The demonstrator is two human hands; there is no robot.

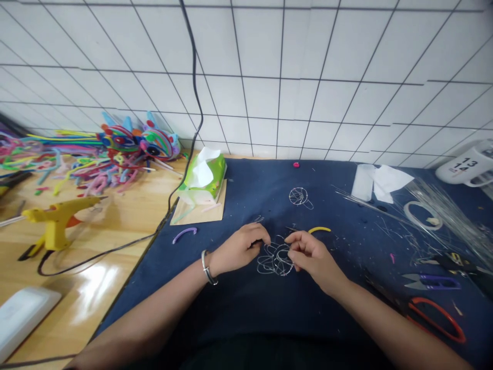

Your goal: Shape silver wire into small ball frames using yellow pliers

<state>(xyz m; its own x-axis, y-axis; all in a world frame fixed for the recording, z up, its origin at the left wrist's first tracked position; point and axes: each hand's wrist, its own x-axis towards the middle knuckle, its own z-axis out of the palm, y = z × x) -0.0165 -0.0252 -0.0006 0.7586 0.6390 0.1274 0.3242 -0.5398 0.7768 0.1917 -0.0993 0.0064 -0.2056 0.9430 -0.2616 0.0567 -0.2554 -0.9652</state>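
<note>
A tangle of thin silvery wire loops (pixel 274 263) lies between my hands over the dark blue cloth. My left hand (pixel 241 249), with a silver bracelet at the wrist, curls its fingers at the upper left of the loops. On the other side, my right hand (pixel 314 255) pinches the wire's right edge between thumb and fingers. Farther back, a round wire piece (pixel 299 196) lies by itself. Beyond my right hand is a tool with a yellow handle (pixel 319 229), partly hidden. A purple curved handle (pixel 185 235) rests left of my left hand.
At left are a yellow glue gun (pixel 57 221), pipe cleaners (pixel 100 172) and a green tissue pack (pixel 206 177). At right lie straight wires (pixel 450 210), purple snips (pixel 433 281), red-handled scissors (pixel 437 316) and a white mug (pixel 464 164). A black cord (pixel 194 77) hangs down the tiled wall.
</note>
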